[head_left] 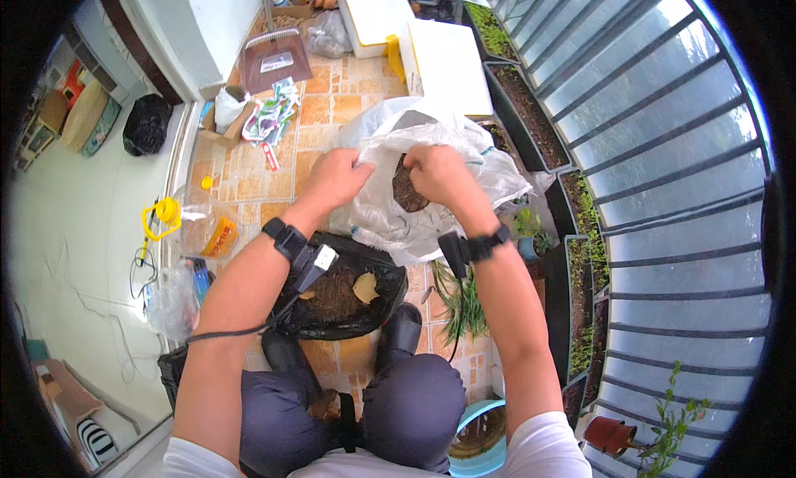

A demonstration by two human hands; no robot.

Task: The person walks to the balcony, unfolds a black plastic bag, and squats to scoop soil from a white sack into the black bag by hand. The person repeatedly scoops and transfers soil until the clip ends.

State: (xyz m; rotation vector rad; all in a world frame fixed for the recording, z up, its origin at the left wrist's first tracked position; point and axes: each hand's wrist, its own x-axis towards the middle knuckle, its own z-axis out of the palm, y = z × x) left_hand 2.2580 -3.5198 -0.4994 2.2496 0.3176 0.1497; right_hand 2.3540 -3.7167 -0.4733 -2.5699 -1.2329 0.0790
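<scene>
A white woven plastic sack (385,226) stands open in front of me, with dark brown soil (407,192) showing inside it. At the sack's left rim is my left hand (339,176), its fingers curled; whether they grip the plastic is unclear. My right hand (435,173) is over the sack's mouth, fingers bent together above the soil, and what is between them cannot be seen. Nearer my knees lies a black plastic bag (392,285) holding soil with fine roots (333,294) and a yellowed leaf (365,288).
Long planters (519,117) with seedlings line the railing at right. White foam boxes (444,61) stand behind the sack. Seed packets (273,114), a dustpan (273,61) and a clear jug (208,226) are at left. A blue basin (482,456) sits by my right knee, near a spider plant (463,304).
</scene>
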